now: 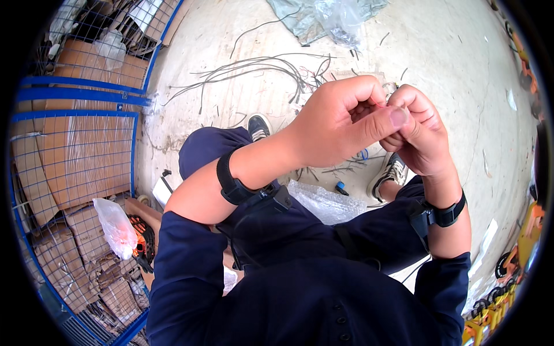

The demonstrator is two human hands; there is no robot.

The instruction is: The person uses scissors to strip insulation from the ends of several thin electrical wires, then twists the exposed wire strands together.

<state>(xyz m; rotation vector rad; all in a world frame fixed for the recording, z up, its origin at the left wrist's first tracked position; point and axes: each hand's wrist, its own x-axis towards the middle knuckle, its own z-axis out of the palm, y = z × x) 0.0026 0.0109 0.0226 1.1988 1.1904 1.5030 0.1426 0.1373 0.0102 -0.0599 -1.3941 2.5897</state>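
Observation:
My left hand (342, 121) and my right hand (417, 129) meet in front of me, well above the floor. Their thumbs and forefingers press together at the tips. A thin red wire (381, 105) shows between the fingertips, pinched there; most of it is hidden by the fingers. Beyond the hands, several black cables (259, 65) lie loosely bunched on the concrete floor, with thin coloured wires at their right end. Below the hands are short dark cable offcuts (346, 168) and a small loop of blue wire (364, 153).
A blue wire-mesh cage (73, 160) full of cardboard stands at left. A plastic bag (114, 229) and an orange-and-black glove (145, 240) are beside it. Bubble wrap (324, 201) and a blue-capped object (341, 187) lie between my legs. Plastic sheeting (333, 21) lies ahead; yellow-and-orange equipment (530, 233) lines the right.

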